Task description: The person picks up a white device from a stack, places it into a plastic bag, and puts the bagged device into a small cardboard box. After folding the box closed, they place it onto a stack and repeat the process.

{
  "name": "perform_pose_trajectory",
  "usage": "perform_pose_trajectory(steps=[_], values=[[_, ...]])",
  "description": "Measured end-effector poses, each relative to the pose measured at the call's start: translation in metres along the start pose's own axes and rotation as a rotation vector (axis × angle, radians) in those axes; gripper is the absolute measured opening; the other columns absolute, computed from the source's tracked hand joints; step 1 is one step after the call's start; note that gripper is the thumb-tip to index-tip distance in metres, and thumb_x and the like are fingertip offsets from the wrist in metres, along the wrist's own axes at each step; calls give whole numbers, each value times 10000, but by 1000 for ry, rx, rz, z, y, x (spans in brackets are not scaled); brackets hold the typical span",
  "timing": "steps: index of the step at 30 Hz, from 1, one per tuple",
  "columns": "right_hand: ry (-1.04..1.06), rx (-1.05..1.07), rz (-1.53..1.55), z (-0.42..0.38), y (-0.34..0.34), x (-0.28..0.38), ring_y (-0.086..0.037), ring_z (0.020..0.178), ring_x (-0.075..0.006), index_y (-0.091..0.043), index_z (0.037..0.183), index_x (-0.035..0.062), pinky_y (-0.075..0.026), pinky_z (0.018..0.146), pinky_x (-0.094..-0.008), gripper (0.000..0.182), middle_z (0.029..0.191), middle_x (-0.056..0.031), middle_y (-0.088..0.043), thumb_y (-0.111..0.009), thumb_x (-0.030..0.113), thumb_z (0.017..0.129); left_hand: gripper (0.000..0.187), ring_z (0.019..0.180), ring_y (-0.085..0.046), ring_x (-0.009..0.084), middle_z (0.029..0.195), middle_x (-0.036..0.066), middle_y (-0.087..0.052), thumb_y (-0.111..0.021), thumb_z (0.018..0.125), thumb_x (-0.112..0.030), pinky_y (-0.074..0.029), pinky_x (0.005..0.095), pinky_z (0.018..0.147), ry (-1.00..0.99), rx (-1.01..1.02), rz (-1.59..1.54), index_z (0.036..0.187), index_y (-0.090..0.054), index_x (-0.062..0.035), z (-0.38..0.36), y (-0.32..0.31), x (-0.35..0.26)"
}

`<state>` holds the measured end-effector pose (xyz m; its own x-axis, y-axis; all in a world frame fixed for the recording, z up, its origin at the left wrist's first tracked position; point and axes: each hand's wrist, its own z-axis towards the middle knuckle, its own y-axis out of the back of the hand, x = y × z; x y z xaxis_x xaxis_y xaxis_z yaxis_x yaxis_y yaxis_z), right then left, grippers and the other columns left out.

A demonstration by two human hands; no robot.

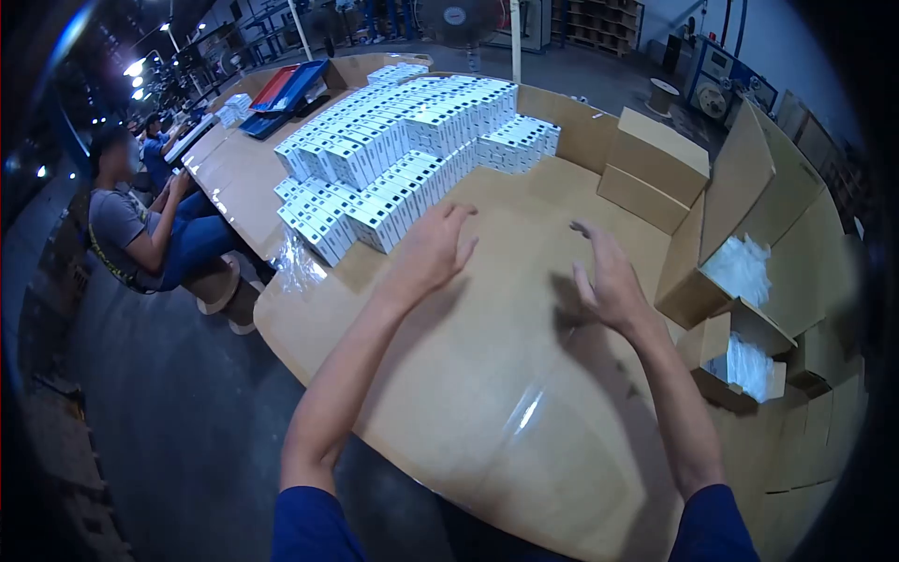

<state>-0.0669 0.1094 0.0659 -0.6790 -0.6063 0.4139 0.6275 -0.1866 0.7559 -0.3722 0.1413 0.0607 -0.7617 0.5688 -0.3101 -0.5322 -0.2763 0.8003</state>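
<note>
Both my hands are raised over the brown cardboard-covered table (487, 375), palms facing each other with a wide gap between them. My left hand (435, 245) has its fingers apart and holds nothing; it is nearest to the front of the stacked small white boxes (375, 140). These boxes stand in tight rows and layers, with dark squares on their ends. My right hand (607, 276) is open too, thumb and fingers spread, over the right part of the table. Nothing is in it, and its shadow falls on the surface beside it.
A closed cardboard box (655, 169) sits at the back right. Open cartons with clear plastic bags (740, 272) stand along the right edge. Crumpled clear plastic (300, 267) lies by the left edge. Red and blue trays (286, 94) are farther back. A seated person (140, 215) is at left.
</note>
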Motion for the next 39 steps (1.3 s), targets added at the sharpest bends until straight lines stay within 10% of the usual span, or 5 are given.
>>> perform_pose_trajectory(steps=[20,39], values=[[17,149,-106,276,-139,-10,-474,1363,-414,-248,1563,57,-419,1153,-483,768,1512,-172,-518,-469,-77,840,697,1290,-520,401,1361,239,-525,-655,797,-5,-450,461,1083,-141,-244,187,1450,-412,32,113,-4,154],[10,157,-79,282,-130,7,-496,1336,-452,-315,1523,21,-437,1110,-501,715,1416,-294,-542,-558,-63,856,223,1096,-599,307,1154,122,-593,-635,859,-19,-504,430,896,-149,-341,450,1080,-657,-32,99,-2,149]])
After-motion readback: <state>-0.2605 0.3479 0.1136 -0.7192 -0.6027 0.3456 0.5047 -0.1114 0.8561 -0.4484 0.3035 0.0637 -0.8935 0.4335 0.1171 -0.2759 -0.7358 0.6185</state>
